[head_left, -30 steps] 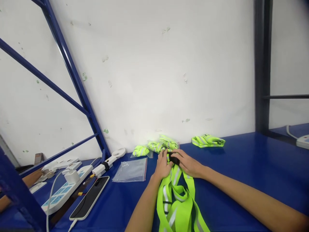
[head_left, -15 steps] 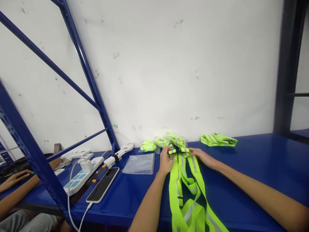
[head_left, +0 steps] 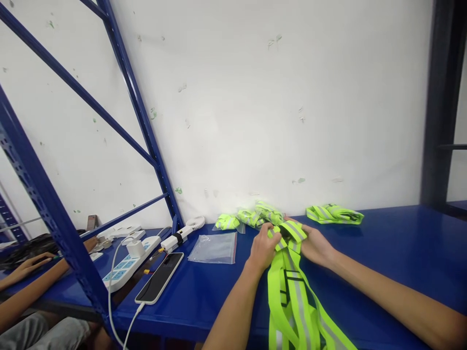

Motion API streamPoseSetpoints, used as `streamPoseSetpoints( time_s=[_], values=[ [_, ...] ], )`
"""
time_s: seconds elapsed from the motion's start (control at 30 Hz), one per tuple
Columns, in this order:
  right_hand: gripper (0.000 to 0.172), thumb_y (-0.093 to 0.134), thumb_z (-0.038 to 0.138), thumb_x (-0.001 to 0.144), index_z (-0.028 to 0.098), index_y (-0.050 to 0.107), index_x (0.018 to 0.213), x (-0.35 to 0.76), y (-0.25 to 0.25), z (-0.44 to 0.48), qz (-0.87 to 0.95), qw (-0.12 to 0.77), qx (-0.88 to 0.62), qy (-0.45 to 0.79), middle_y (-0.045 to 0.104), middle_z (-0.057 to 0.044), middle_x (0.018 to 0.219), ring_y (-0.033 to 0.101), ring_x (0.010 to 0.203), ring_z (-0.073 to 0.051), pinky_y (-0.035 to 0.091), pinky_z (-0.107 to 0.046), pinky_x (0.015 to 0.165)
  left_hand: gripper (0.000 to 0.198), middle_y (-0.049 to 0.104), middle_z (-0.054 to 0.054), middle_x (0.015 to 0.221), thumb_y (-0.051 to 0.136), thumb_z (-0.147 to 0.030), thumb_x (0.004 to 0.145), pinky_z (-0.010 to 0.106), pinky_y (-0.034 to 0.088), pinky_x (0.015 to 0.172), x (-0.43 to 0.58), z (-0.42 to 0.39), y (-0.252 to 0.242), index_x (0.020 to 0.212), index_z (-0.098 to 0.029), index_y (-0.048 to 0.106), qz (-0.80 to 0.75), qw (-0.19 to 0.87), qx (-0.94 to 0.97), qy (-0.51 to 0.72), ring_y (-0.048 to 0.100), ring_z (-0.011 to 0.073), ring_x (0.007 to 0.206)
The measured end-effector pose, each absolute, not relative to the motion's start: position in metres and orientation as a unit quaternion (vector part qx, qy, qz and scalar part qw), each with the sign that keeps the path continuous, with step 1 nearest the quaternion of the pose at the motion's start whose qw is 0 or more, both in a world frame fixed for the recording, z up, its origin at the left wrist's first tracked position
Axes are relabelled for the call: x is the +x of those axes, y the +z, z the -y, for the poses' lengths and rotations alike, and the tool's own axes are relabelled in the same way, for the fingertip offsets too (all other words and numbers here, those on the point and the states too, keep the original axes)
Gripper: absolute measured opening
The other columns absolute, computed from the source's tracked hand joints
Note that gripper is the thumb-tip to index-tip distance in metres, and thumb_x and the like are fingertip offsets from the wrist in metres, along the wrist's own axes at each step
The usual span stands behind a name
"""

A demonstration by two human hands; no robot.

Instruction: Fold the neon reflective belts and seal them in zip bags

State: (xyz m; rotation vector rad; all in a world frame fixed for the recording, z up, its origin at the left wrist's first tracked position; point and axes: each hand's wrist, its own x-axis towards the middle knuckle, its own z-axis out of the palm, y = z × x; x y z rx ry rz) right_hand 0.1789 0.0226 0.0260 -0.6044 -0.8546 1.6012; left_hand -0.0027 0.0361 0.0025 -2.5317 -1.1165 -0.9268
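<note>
A neon yellow-green reflective strap vest [head_left: 299,301] with grey stripes and black buckles lies on the blue table and trails over its front edge. My left hand [head_left: 263,247] is closed on the gathered upper end of its straps. On the other side, my right hand [head_left: 316,245] grips the same end, its fingertips partly hidden behind the straps. Just beyond my hands lie several bagged bundles of the same yellow-green material [head_left: 251,216]. A flat clear zip bag [head_left: 212,248] rests left of my left hand. Farther right, a folded reflective vest [head_left: 333,214] sits near the wall.
To the left are a phone [head_left: 159,278] on a charging cable, a power strip [head_left: 132,262] and a small white fan [head_left: 195,222]. A blue rack upright [head_left: 54,204] slants through the left side. Past it, another person's hands [head_left: 34,265] rest over the neighbouring table.
Both hands have lifted and bunched the vest's upper end, turning the straps over into a loop. The black buckles now show in front. The view has shifted slightly.
</note>
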Motion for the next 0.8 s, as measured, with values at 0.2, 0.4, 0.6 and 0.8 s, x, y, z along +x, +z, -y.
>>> streamPoseSetpoints(
  time_s=[0.2,0.4,0.6,0.8],
  values=[
    [0.025,0.050,0.026,0.077,0.025,0.062,0.099,0.166,0.027,-0.015,0.323,0.637,-0.249,0.655,0.073,-0.005,0.090,0.069,0.087,-0.027,0.056,-0.040,0.071,0.023,0.042,0.013,0.125,0.053,-0.006,0.075,0.039,0.050,0.087,0.005,-0.029,0.007,0.093,-0.020,0.056,0.367,0.059,-0.837,-0.401,0.052,0.0261,0.112],
    [0.029,0.058,0.012,0.065,0.027,0.053,0.090,0.172,0.019,-0.024,0.314,0.643,-0.315,0.624,0.064,0.004,0.064,0.060,0.053,-0.017,0.048,-0.027,0.049,0.029,0.053,0.010,0.123,0.044,0.003,0.068,0.041,0.045,0.094,0.007,-0.024,0.014,0.084,-0.020,0.049,0.336,-0.047,-0.801,-0.493,0.051,0.0240,0.116],
    [0.029,0.057,0.012,0.058,0.027,0.046,0.082,0.177,0.011,-0.028,0.328,0.656,-0.340,0.588,0.055,0.009,0.052,0.049,0.041,-0.012,0.038,-0.022,0.039,0.030,0.046,0.014,0.129,0.047,0.001,0.069,0.044,0.042,0.100,0.005,-0.027,0.008,0.091,-0.019,0.050,0.334,0.039,-0.861,-0.380,0.043,0.0274,0.123],
    [0.023,0.061,0.024,0.065,0.026,0.056,0.087,0.178,0.007,-0.031,0.352,0.676,-0.295,0.576,0.064,0.005,0.067,0.060,0.058,-0.016,0.048,-0.026,0.055,0.036,0.036,0.019,0.134,0.067,-0.022,0.067,0.050,0.037,0.104,0.013,-0.019,0.014,0.099,-0.017,0.048,0.307,0.015,-0.903,-0.299,0.034,0.0358,0.129]
  ],
)
